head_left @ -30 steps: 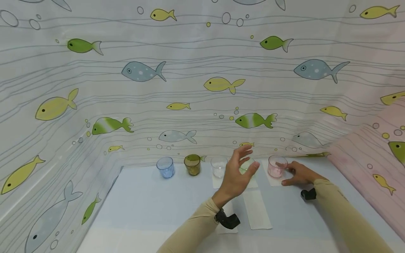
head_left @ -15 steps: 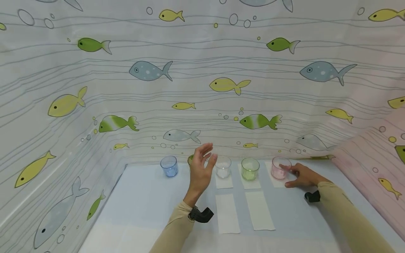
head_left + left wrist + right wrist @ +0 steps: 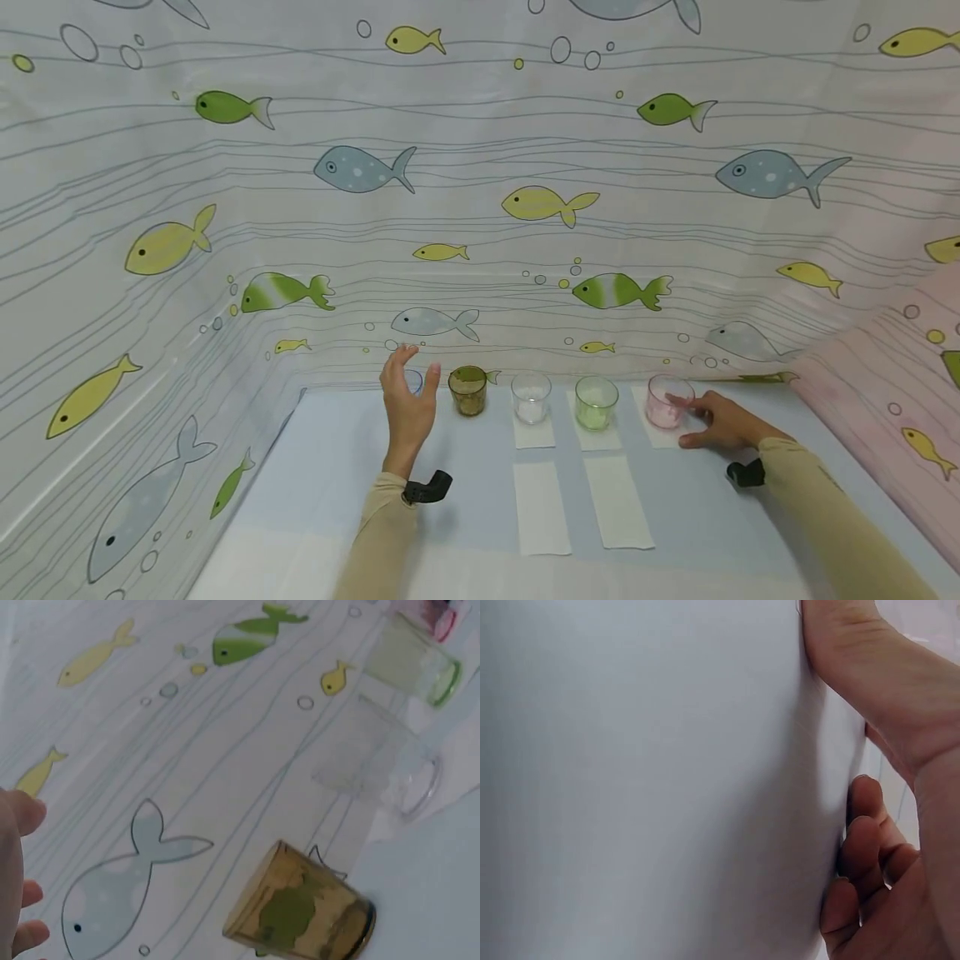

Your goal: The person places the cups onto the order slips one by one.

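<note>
The left hand (image 3: 408,408) has its thumb and fingers spread apart in a wide curve and grips nothing; the blue cup (image 3: 412,382) shows between them, mostly hidden behind the hand, and contact cannot be determined. The right hand (image 3: 723,421) has loosely bent fingers, with the thumb low at the table surface and the index finger extended to the pink cup (image 3: 660,413); whether that finger touches the glass or lies behind it cannot be determined. The cups stand upright in one row along the rear of the table (image 3: 322,467). Between the blue and pink cups, from left to right, are the brown cup (image 3: 468,393), the clear cup (image 3: 531,402) and the green cup (image 3: 597,406). White strips lie beneath the clear, green and pink cups. Two further strips, a left front strip (image 3: 542,508) and a right front strip (image 3: 618,502), lie nearer the person. A fish-patterned curtain (image 3: 375,233) rises behind the row.
</note>
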The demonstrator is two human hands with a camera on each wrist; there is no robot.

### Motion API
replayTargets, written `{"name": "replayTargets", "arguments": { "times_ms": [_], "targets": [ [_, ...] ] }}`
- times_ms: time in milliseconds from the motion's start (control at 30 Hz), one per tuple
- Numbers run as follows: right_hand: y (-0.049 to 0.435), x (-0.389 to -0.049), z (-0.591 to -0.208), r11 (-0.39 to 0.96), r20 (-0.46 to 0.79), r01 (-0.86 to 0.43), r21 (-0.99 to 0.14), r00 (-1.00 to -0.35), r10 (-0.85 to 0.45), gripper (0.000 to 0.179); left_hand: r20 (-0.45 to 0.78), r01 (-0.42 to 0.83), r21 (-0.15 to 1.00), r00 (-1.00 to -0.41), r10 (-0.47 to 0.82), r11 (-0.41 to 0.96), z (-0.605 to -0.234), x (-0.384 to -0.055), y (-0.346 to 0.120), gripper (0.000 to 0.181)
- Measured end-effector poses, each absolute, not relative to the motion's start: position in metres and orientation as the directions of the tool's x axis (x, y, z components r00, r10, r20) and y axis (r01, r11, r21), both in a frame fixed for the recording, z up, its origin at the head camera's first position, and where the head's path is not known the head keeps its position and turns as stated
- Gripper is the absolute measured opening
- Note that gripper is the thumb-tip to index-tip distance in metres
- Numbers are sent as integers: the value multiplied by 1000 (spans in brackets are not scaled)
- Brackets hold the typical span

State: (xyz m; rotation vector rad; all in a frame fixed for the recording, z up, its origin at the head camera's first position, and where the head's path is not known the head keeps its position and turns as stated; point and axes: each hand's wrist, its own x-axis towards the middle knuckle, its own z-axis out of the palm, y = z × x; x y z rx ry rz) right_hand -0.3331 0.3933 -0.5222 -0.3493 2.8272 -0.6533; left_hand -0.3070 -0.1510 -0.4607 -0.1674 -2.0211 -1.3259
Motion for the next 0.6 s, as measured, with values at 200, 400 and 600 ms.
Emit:
{"name": "replayTargets", "arguments": {
  "times_ms": [200,400,600],
  "targets": [
    [394,-328,-523,864,-107,-218,-454,-949,-296,96,530,352,802,-792,-303,483,-483,-318,-171,62],
    [392,-324,-527,859,-85,-217,-464,-954,-286,95,487,303,816,-819,-303,493,-504,-323,-177,75],
    [394,-318,-530,860,-80,-197,-471,-961,-264,95,563,351,774,-762,-319,527,-513,-324,-179,73]
  ]
}}
